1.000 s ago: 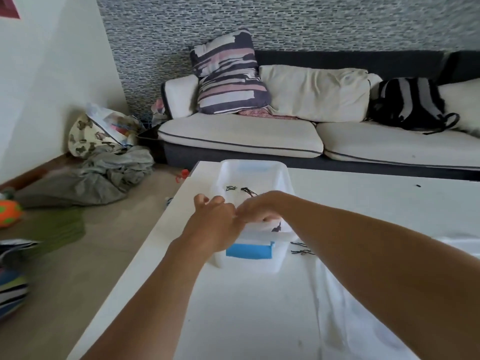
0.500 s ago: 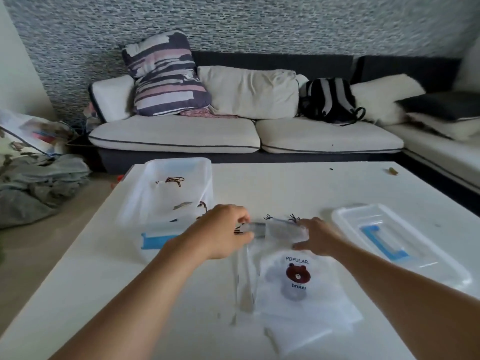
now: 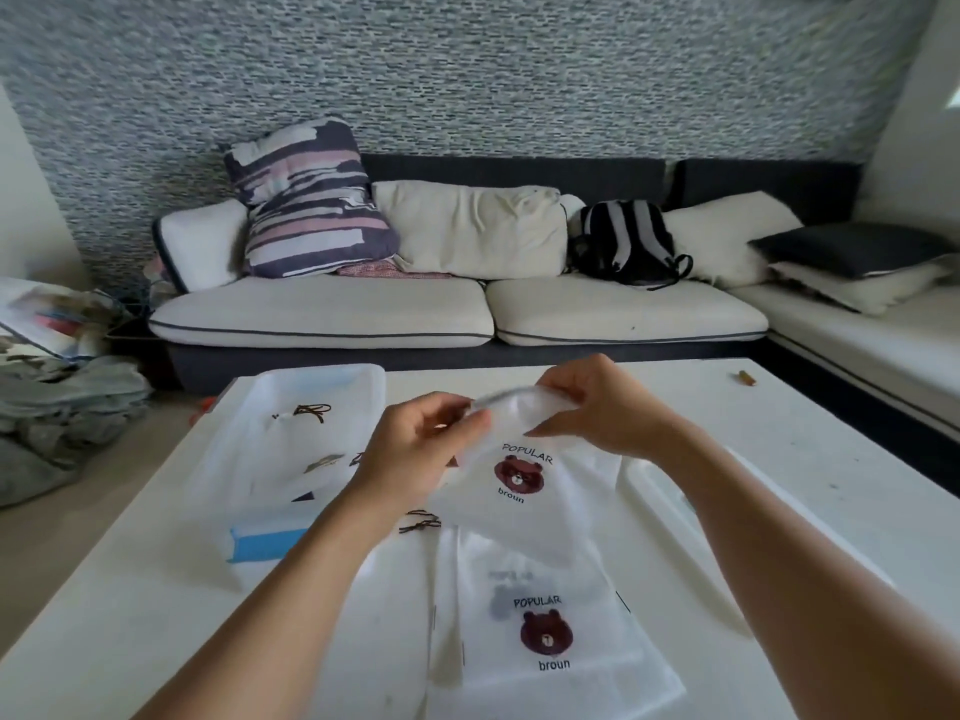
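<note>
A small clear plastic bag (image 3: 524, 491) printed with a brown bear and "POPULAR" hangs above the white table (image 3: 130, 615). My left hand (image 3: 415, 454) pinches its top edge on the left, and my right hand (image 3: 597, 407) pinches the top edge on the right. Below it a stack of the same bear bags (image 3: 550, 631) lies flat on the table. A clear plastic box (image 3: 280, 459) with a blue handle stands to the left, holding a few dark twist ties (image 3: 311, 410).
More twist ties (image 3: 418, 522) lie on the table beside the box. The box's clear lid (image 3: 660, 491) sits behind my right forearm. A small brown object (image 3: 746, 378) rests at the table's far right. A sofa (image 3: 457, 314) with cushions and a backpack (image 3: 628, 241) stands beyond.
Both hands left the box, took hold of a bear bag at its top edge and lifted it off the stack. The camera swung right and tilted up.
</note>
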`<control>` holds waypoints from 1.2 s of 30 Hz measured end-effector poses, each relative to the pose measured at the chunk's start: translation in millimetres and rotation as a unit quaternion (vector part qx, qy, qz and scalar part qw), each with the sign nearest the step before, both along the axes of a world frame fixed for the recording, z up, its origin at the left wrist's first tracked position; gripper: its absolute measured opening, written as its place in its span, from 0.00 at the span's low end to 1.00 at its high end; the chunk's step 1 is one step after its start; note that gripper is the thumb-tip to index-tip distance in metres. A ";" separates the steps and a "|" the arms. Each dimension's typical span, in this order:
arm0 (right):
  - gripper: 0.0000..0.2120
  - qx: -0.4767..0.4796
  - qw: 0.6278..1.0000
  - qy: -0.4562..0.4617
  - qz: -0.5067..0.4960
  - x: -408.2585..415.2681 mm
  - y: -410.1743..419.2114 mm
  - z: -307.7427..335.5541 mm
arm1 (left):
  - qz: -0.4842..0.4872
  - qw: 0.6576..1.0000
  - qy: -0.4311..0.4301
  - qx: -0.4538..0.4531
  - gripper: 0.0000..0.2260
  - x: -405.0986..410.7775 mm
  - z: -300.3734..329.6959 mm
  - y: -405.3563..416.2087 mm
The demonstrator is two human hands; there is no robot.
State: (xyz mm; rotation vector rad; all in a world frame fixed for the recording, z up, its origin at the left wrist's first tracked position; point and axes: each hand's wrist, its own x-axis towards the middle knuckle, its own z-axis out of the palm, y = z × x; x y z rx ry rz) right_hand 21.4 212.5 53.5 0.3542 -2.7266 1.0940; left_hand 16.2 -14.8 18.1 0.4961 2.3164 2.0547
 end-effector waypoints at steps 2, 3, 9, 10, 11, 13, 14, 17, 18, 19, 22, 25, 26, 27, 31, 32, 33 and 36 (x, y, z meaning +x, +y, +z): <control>0.13 0.003 1.000 0.017 -0.002 7.1 -9.0 13.1 | 0.017 0.998 0.041 0.047 0.09 5.4 9.5 -0.3; 0.13 0.000 1.000 0.004 0.004 10.6 -10.7 19.2 | 0.048 0.995 0.058 0.068 0.07 7.0 12.3 -2.7; 0.11 -0.313 0.941 -0.096 0.087 32.0 -0.4 39.9 | 0.144 0.979 0.008 0.145 0.06 6.7 23.9 -33.6; 0.10 -0.354 0.926 -0.097 0.088 32.9 -5.1 37.9 | 0.141 0.979 -0.008 0.149 0.05 5.2 24.6 -40.6; 0.10 -0.377 0.918 -0.095 0.080 33.7 -10.0 32.7 | 0.135 0.978 -0.019 0.155 0.05 5.1 24.5 -44.7; 0.10 -0.417 0.902 -0.092 0.057 29.6 -17.5 17.9 | 0.126 0.977 -0.028 0.171 0.04 5.0 23.1 -50.5; 0.11 -0.440 0.892 -0.096 0.045 27.6 -20.4 12.0 | 0.123 0.975 -0.034 0.180 0.04 5.6 23.0 -51.7; 0.10 -0.506 0.855 -0.110 0.011 23.6 -24.3 2.3 | 0.121 0.974 -0.052 0.185 0.05 4.7 22.5 -56.4; 0.10 -0.523 0.844 -0.116 0.005 21.9 -24.0 -1.5 | 0.126 0.975 -0.052 0.178 0.06 3.6 21.7 -58.3; 0.10 -0.536 0.835 -0.124 0.003 21.0 -23.7 -3.8 | 0.132 0.976 -0.048 0.165 0.06 2.2 20.8 -59.8; 0.11 -0.549 0.818 -0.171 0.021 18.0 -24.2 -10.0 | 0.135 0.982 -0.019 0.133 0.05 1.5 17.2 -61.4; 0.13 -0.542 0.820 -0.179 0.035 15.9 -29.7 -8.5 | 0.133 0.984 0.005 0.118 0.03 3.5 16.1 -61.1; 0.11 -0.537 0.826 -0.171 0.035 15.2 -31.5 -7.2 | 0.131 0.985 0.010 0.114 0.03 4.3 17.2 -60.4; 0.09 -0.531 0.831 -0.163 0.032 14.6 -32.1 -6.6 | 0.131 0.985 0.011 0.112 0.03 5.4 18.0 -60.5; 0.12 -0.538 0.831 -0.141 0.010 11.0 -28.8 -8.3 | 0.123 0.985 0.006 0.117 0.04 4.3 18.5 -61.5; 0.14 -0.546 0.827 -0.136 -0.002 10.3 -28.2 -8.8 | 0.123 0.986 0.011 0.110 0.04 3.1 17.5 -62.5; 0.14 -0.554 0.822 -0.130 -0.012 9.5 -28.2 -9.6 | 0.128 0.987 0.018 0.098 0.05 1.8 16.3 -63.7; 0.08 -0.556 0.824 -0.105 -0.042 10.0 -29.6 -9.3 | 0.140 0.985 0.015 0.097 0.07 3.1 15.8 -61.7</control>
